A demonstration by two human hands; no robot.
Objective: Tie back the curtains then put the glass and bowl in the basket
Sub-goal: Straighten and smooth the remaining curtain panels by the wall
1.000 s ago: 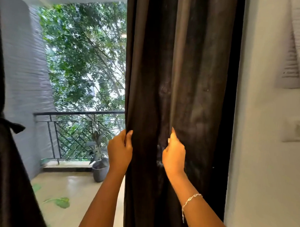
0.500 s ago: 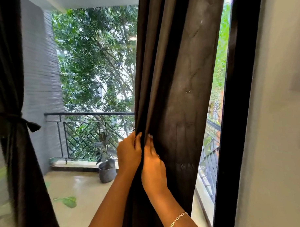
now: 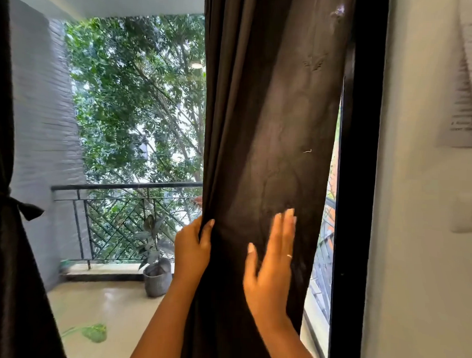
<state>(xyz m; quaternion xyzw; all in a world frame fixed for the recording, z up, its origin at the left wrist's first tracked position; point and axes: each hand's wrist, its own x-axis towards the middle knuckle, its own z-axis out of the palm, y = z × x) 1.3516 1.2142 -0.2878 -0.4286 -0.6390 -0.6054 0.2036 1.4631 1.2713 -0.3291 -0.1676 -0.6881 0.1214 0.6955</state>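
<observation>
Curtain (image 3: 272,113) hangs at centre-right of the frame, long axis vertical. Left hand (image 3: 192,247) clamps its left edge, fingers curled round the fold. The right hand (image 3: 272,268) lies flat on its front face, fingers straight, slightly apart. Left hand, at the free edge, probably leads the gathering.

Tied curtain (image 3: 2,251) far L, loose curtain (image 3: 271,126) centre-R, plant pot (image 3: 157,280) btwn & behind them, railing (image 3: 116,209) behind pot

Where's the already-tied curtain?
Head view, far left edge: the tied curtain hangs beside the grey brick wall, its tie knotted level with the balcony railing. The left hand and right hand are on the untied curtain.
</observation>
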